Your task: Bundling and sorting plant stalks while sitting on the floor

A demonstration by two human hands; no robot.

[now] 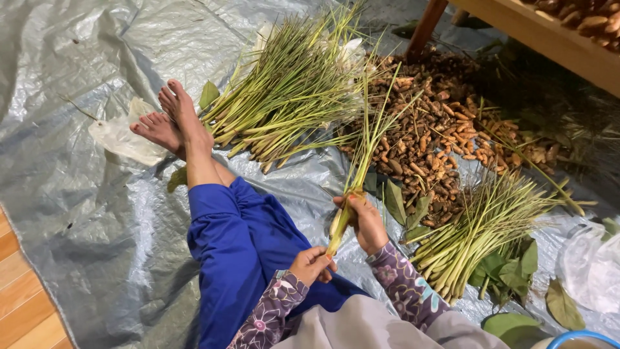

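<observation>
- Green stalks (357, 169), a small bunch of lemongrass by the look, stand tilted over the lap, leaf tips fanning up and away from the person
- The right hand (365, 222) is clenched round the bunch just above its pale butt ends, thumb across the front
- The left hand (312, 264) closes its fingers on the very bottom of the same bunch, at the cut ends
- Judging by this, the step in hand is gathering or trimming one bunch; whether a tie or band is there I cannot tell
- A big heap (287, 97) of loose stalks lies on the grey tarp (77, 194) past the bare feet (173, 123), and a smaller pile (481, 232) lies just right of the right hand
- Brown roots (433, 129), likely turmeric, spread between the two piles, with loose leaves (510, 271) near the smaller one
- The next move probably calls for a firm right-hand hold while the left evens the butt ends, so no stalk slips out
</observation>
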